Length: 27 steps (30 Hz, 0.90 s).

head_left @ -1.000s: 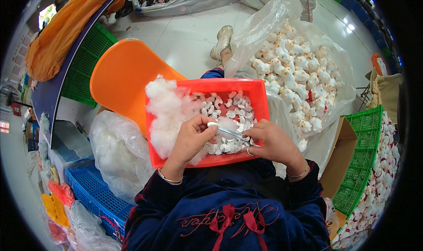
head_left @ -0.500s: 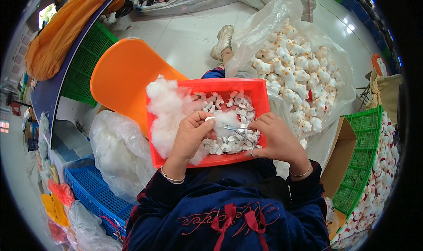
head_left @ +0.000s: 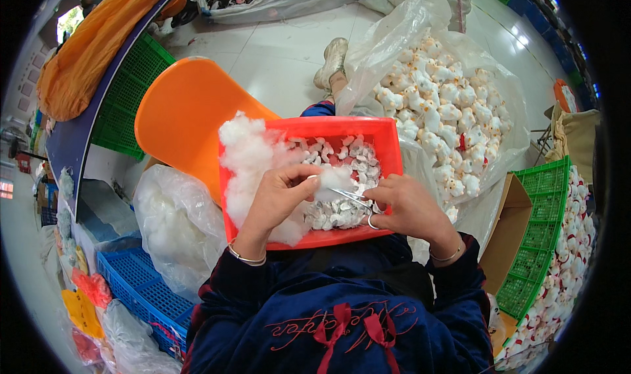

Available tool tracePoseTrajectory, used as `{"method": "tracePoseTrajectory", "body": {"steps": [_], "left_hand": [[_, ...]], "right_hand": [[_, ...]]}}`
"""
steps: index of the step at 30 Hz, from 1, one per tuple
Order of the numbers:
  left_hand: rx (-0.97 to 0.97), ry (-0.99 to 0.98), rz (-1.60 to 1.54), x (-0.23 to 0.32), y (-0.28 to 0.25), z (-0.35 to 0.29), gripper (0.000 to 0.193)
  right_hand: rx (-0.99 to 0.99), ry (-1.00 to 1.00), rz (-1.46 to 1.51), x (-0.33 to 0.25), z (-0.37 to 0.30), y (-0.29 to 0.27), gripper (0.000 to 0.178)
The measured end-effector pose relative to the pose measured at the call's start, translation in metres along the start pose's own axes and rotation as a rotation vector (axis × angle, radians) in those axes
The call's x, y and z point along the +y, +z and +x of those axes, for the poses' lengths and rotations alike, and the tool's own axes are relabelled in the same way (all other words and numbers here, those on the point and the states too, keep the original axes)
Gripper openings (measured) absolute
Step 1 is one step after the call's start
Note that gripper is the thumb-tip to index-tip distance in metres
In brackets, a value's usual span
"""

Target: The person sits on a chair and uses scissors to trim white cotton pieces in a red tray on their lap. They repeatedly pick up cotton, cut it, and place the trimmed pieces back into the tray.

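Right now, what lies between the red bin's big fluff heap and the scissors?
Head view: the left hand lies between the fluff heap and the scissors.

- Floor [head_left: 282, 55]: pale, glossy tiles, with glare [head_left: 522, 41] at upper right.
- Window [head_left: 70, 23]: small, upper left, very bright.
- Wall [head_left: 41, 60]: pale, far left (its squares [head_left: 33, 75] are blurred).
- Table [head_left: 67, 140]: violet, at left, an orange cloth [head_left: 98, 52] over its far part.
- Chair [head_left: 187, 114]: orange, smooth, rounded, beside the table.
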<state>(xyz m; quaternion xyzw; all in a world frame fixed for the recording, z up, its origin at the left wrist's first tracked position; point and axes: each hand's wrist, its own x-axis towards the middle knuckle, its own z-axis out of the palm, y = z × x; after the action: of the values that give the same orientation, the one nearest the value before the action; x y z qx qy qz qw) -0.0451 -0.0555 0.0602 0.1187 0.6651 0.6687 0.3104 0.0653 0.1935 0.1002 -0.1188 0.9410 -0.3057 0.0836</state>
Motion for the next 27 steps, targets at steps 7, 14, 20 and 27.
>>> {"method": "tracePoseTrajectory", "body": {"steps": [7,14,20,27], "left_hand": [[-0.071,-0.018,-0.027,-0.007,-0.006,0.003,0.015],[0.004,-0.052,-0.305,-0.017,-0.004,0.005,0.014],[0.061,-0.041,-0.210,-0.007,0.002,0.003,0.017],[-0.015,-0.031,-0.091,-0.005,0.006,0.002,0.018]], "right_hand": [[-0.010,0.073,-0.008,0.004,-0.005,-0.011,0.046],[0.131,0.002,-0.078,-0.001,-0.010,-0.021,0.056],[0.040,0.079,-0.146,0.001,-0.004,-0.013,0.043],[-0.044,0.027,-0.151,-0.004,0.007,-0.016,0.037]]}}
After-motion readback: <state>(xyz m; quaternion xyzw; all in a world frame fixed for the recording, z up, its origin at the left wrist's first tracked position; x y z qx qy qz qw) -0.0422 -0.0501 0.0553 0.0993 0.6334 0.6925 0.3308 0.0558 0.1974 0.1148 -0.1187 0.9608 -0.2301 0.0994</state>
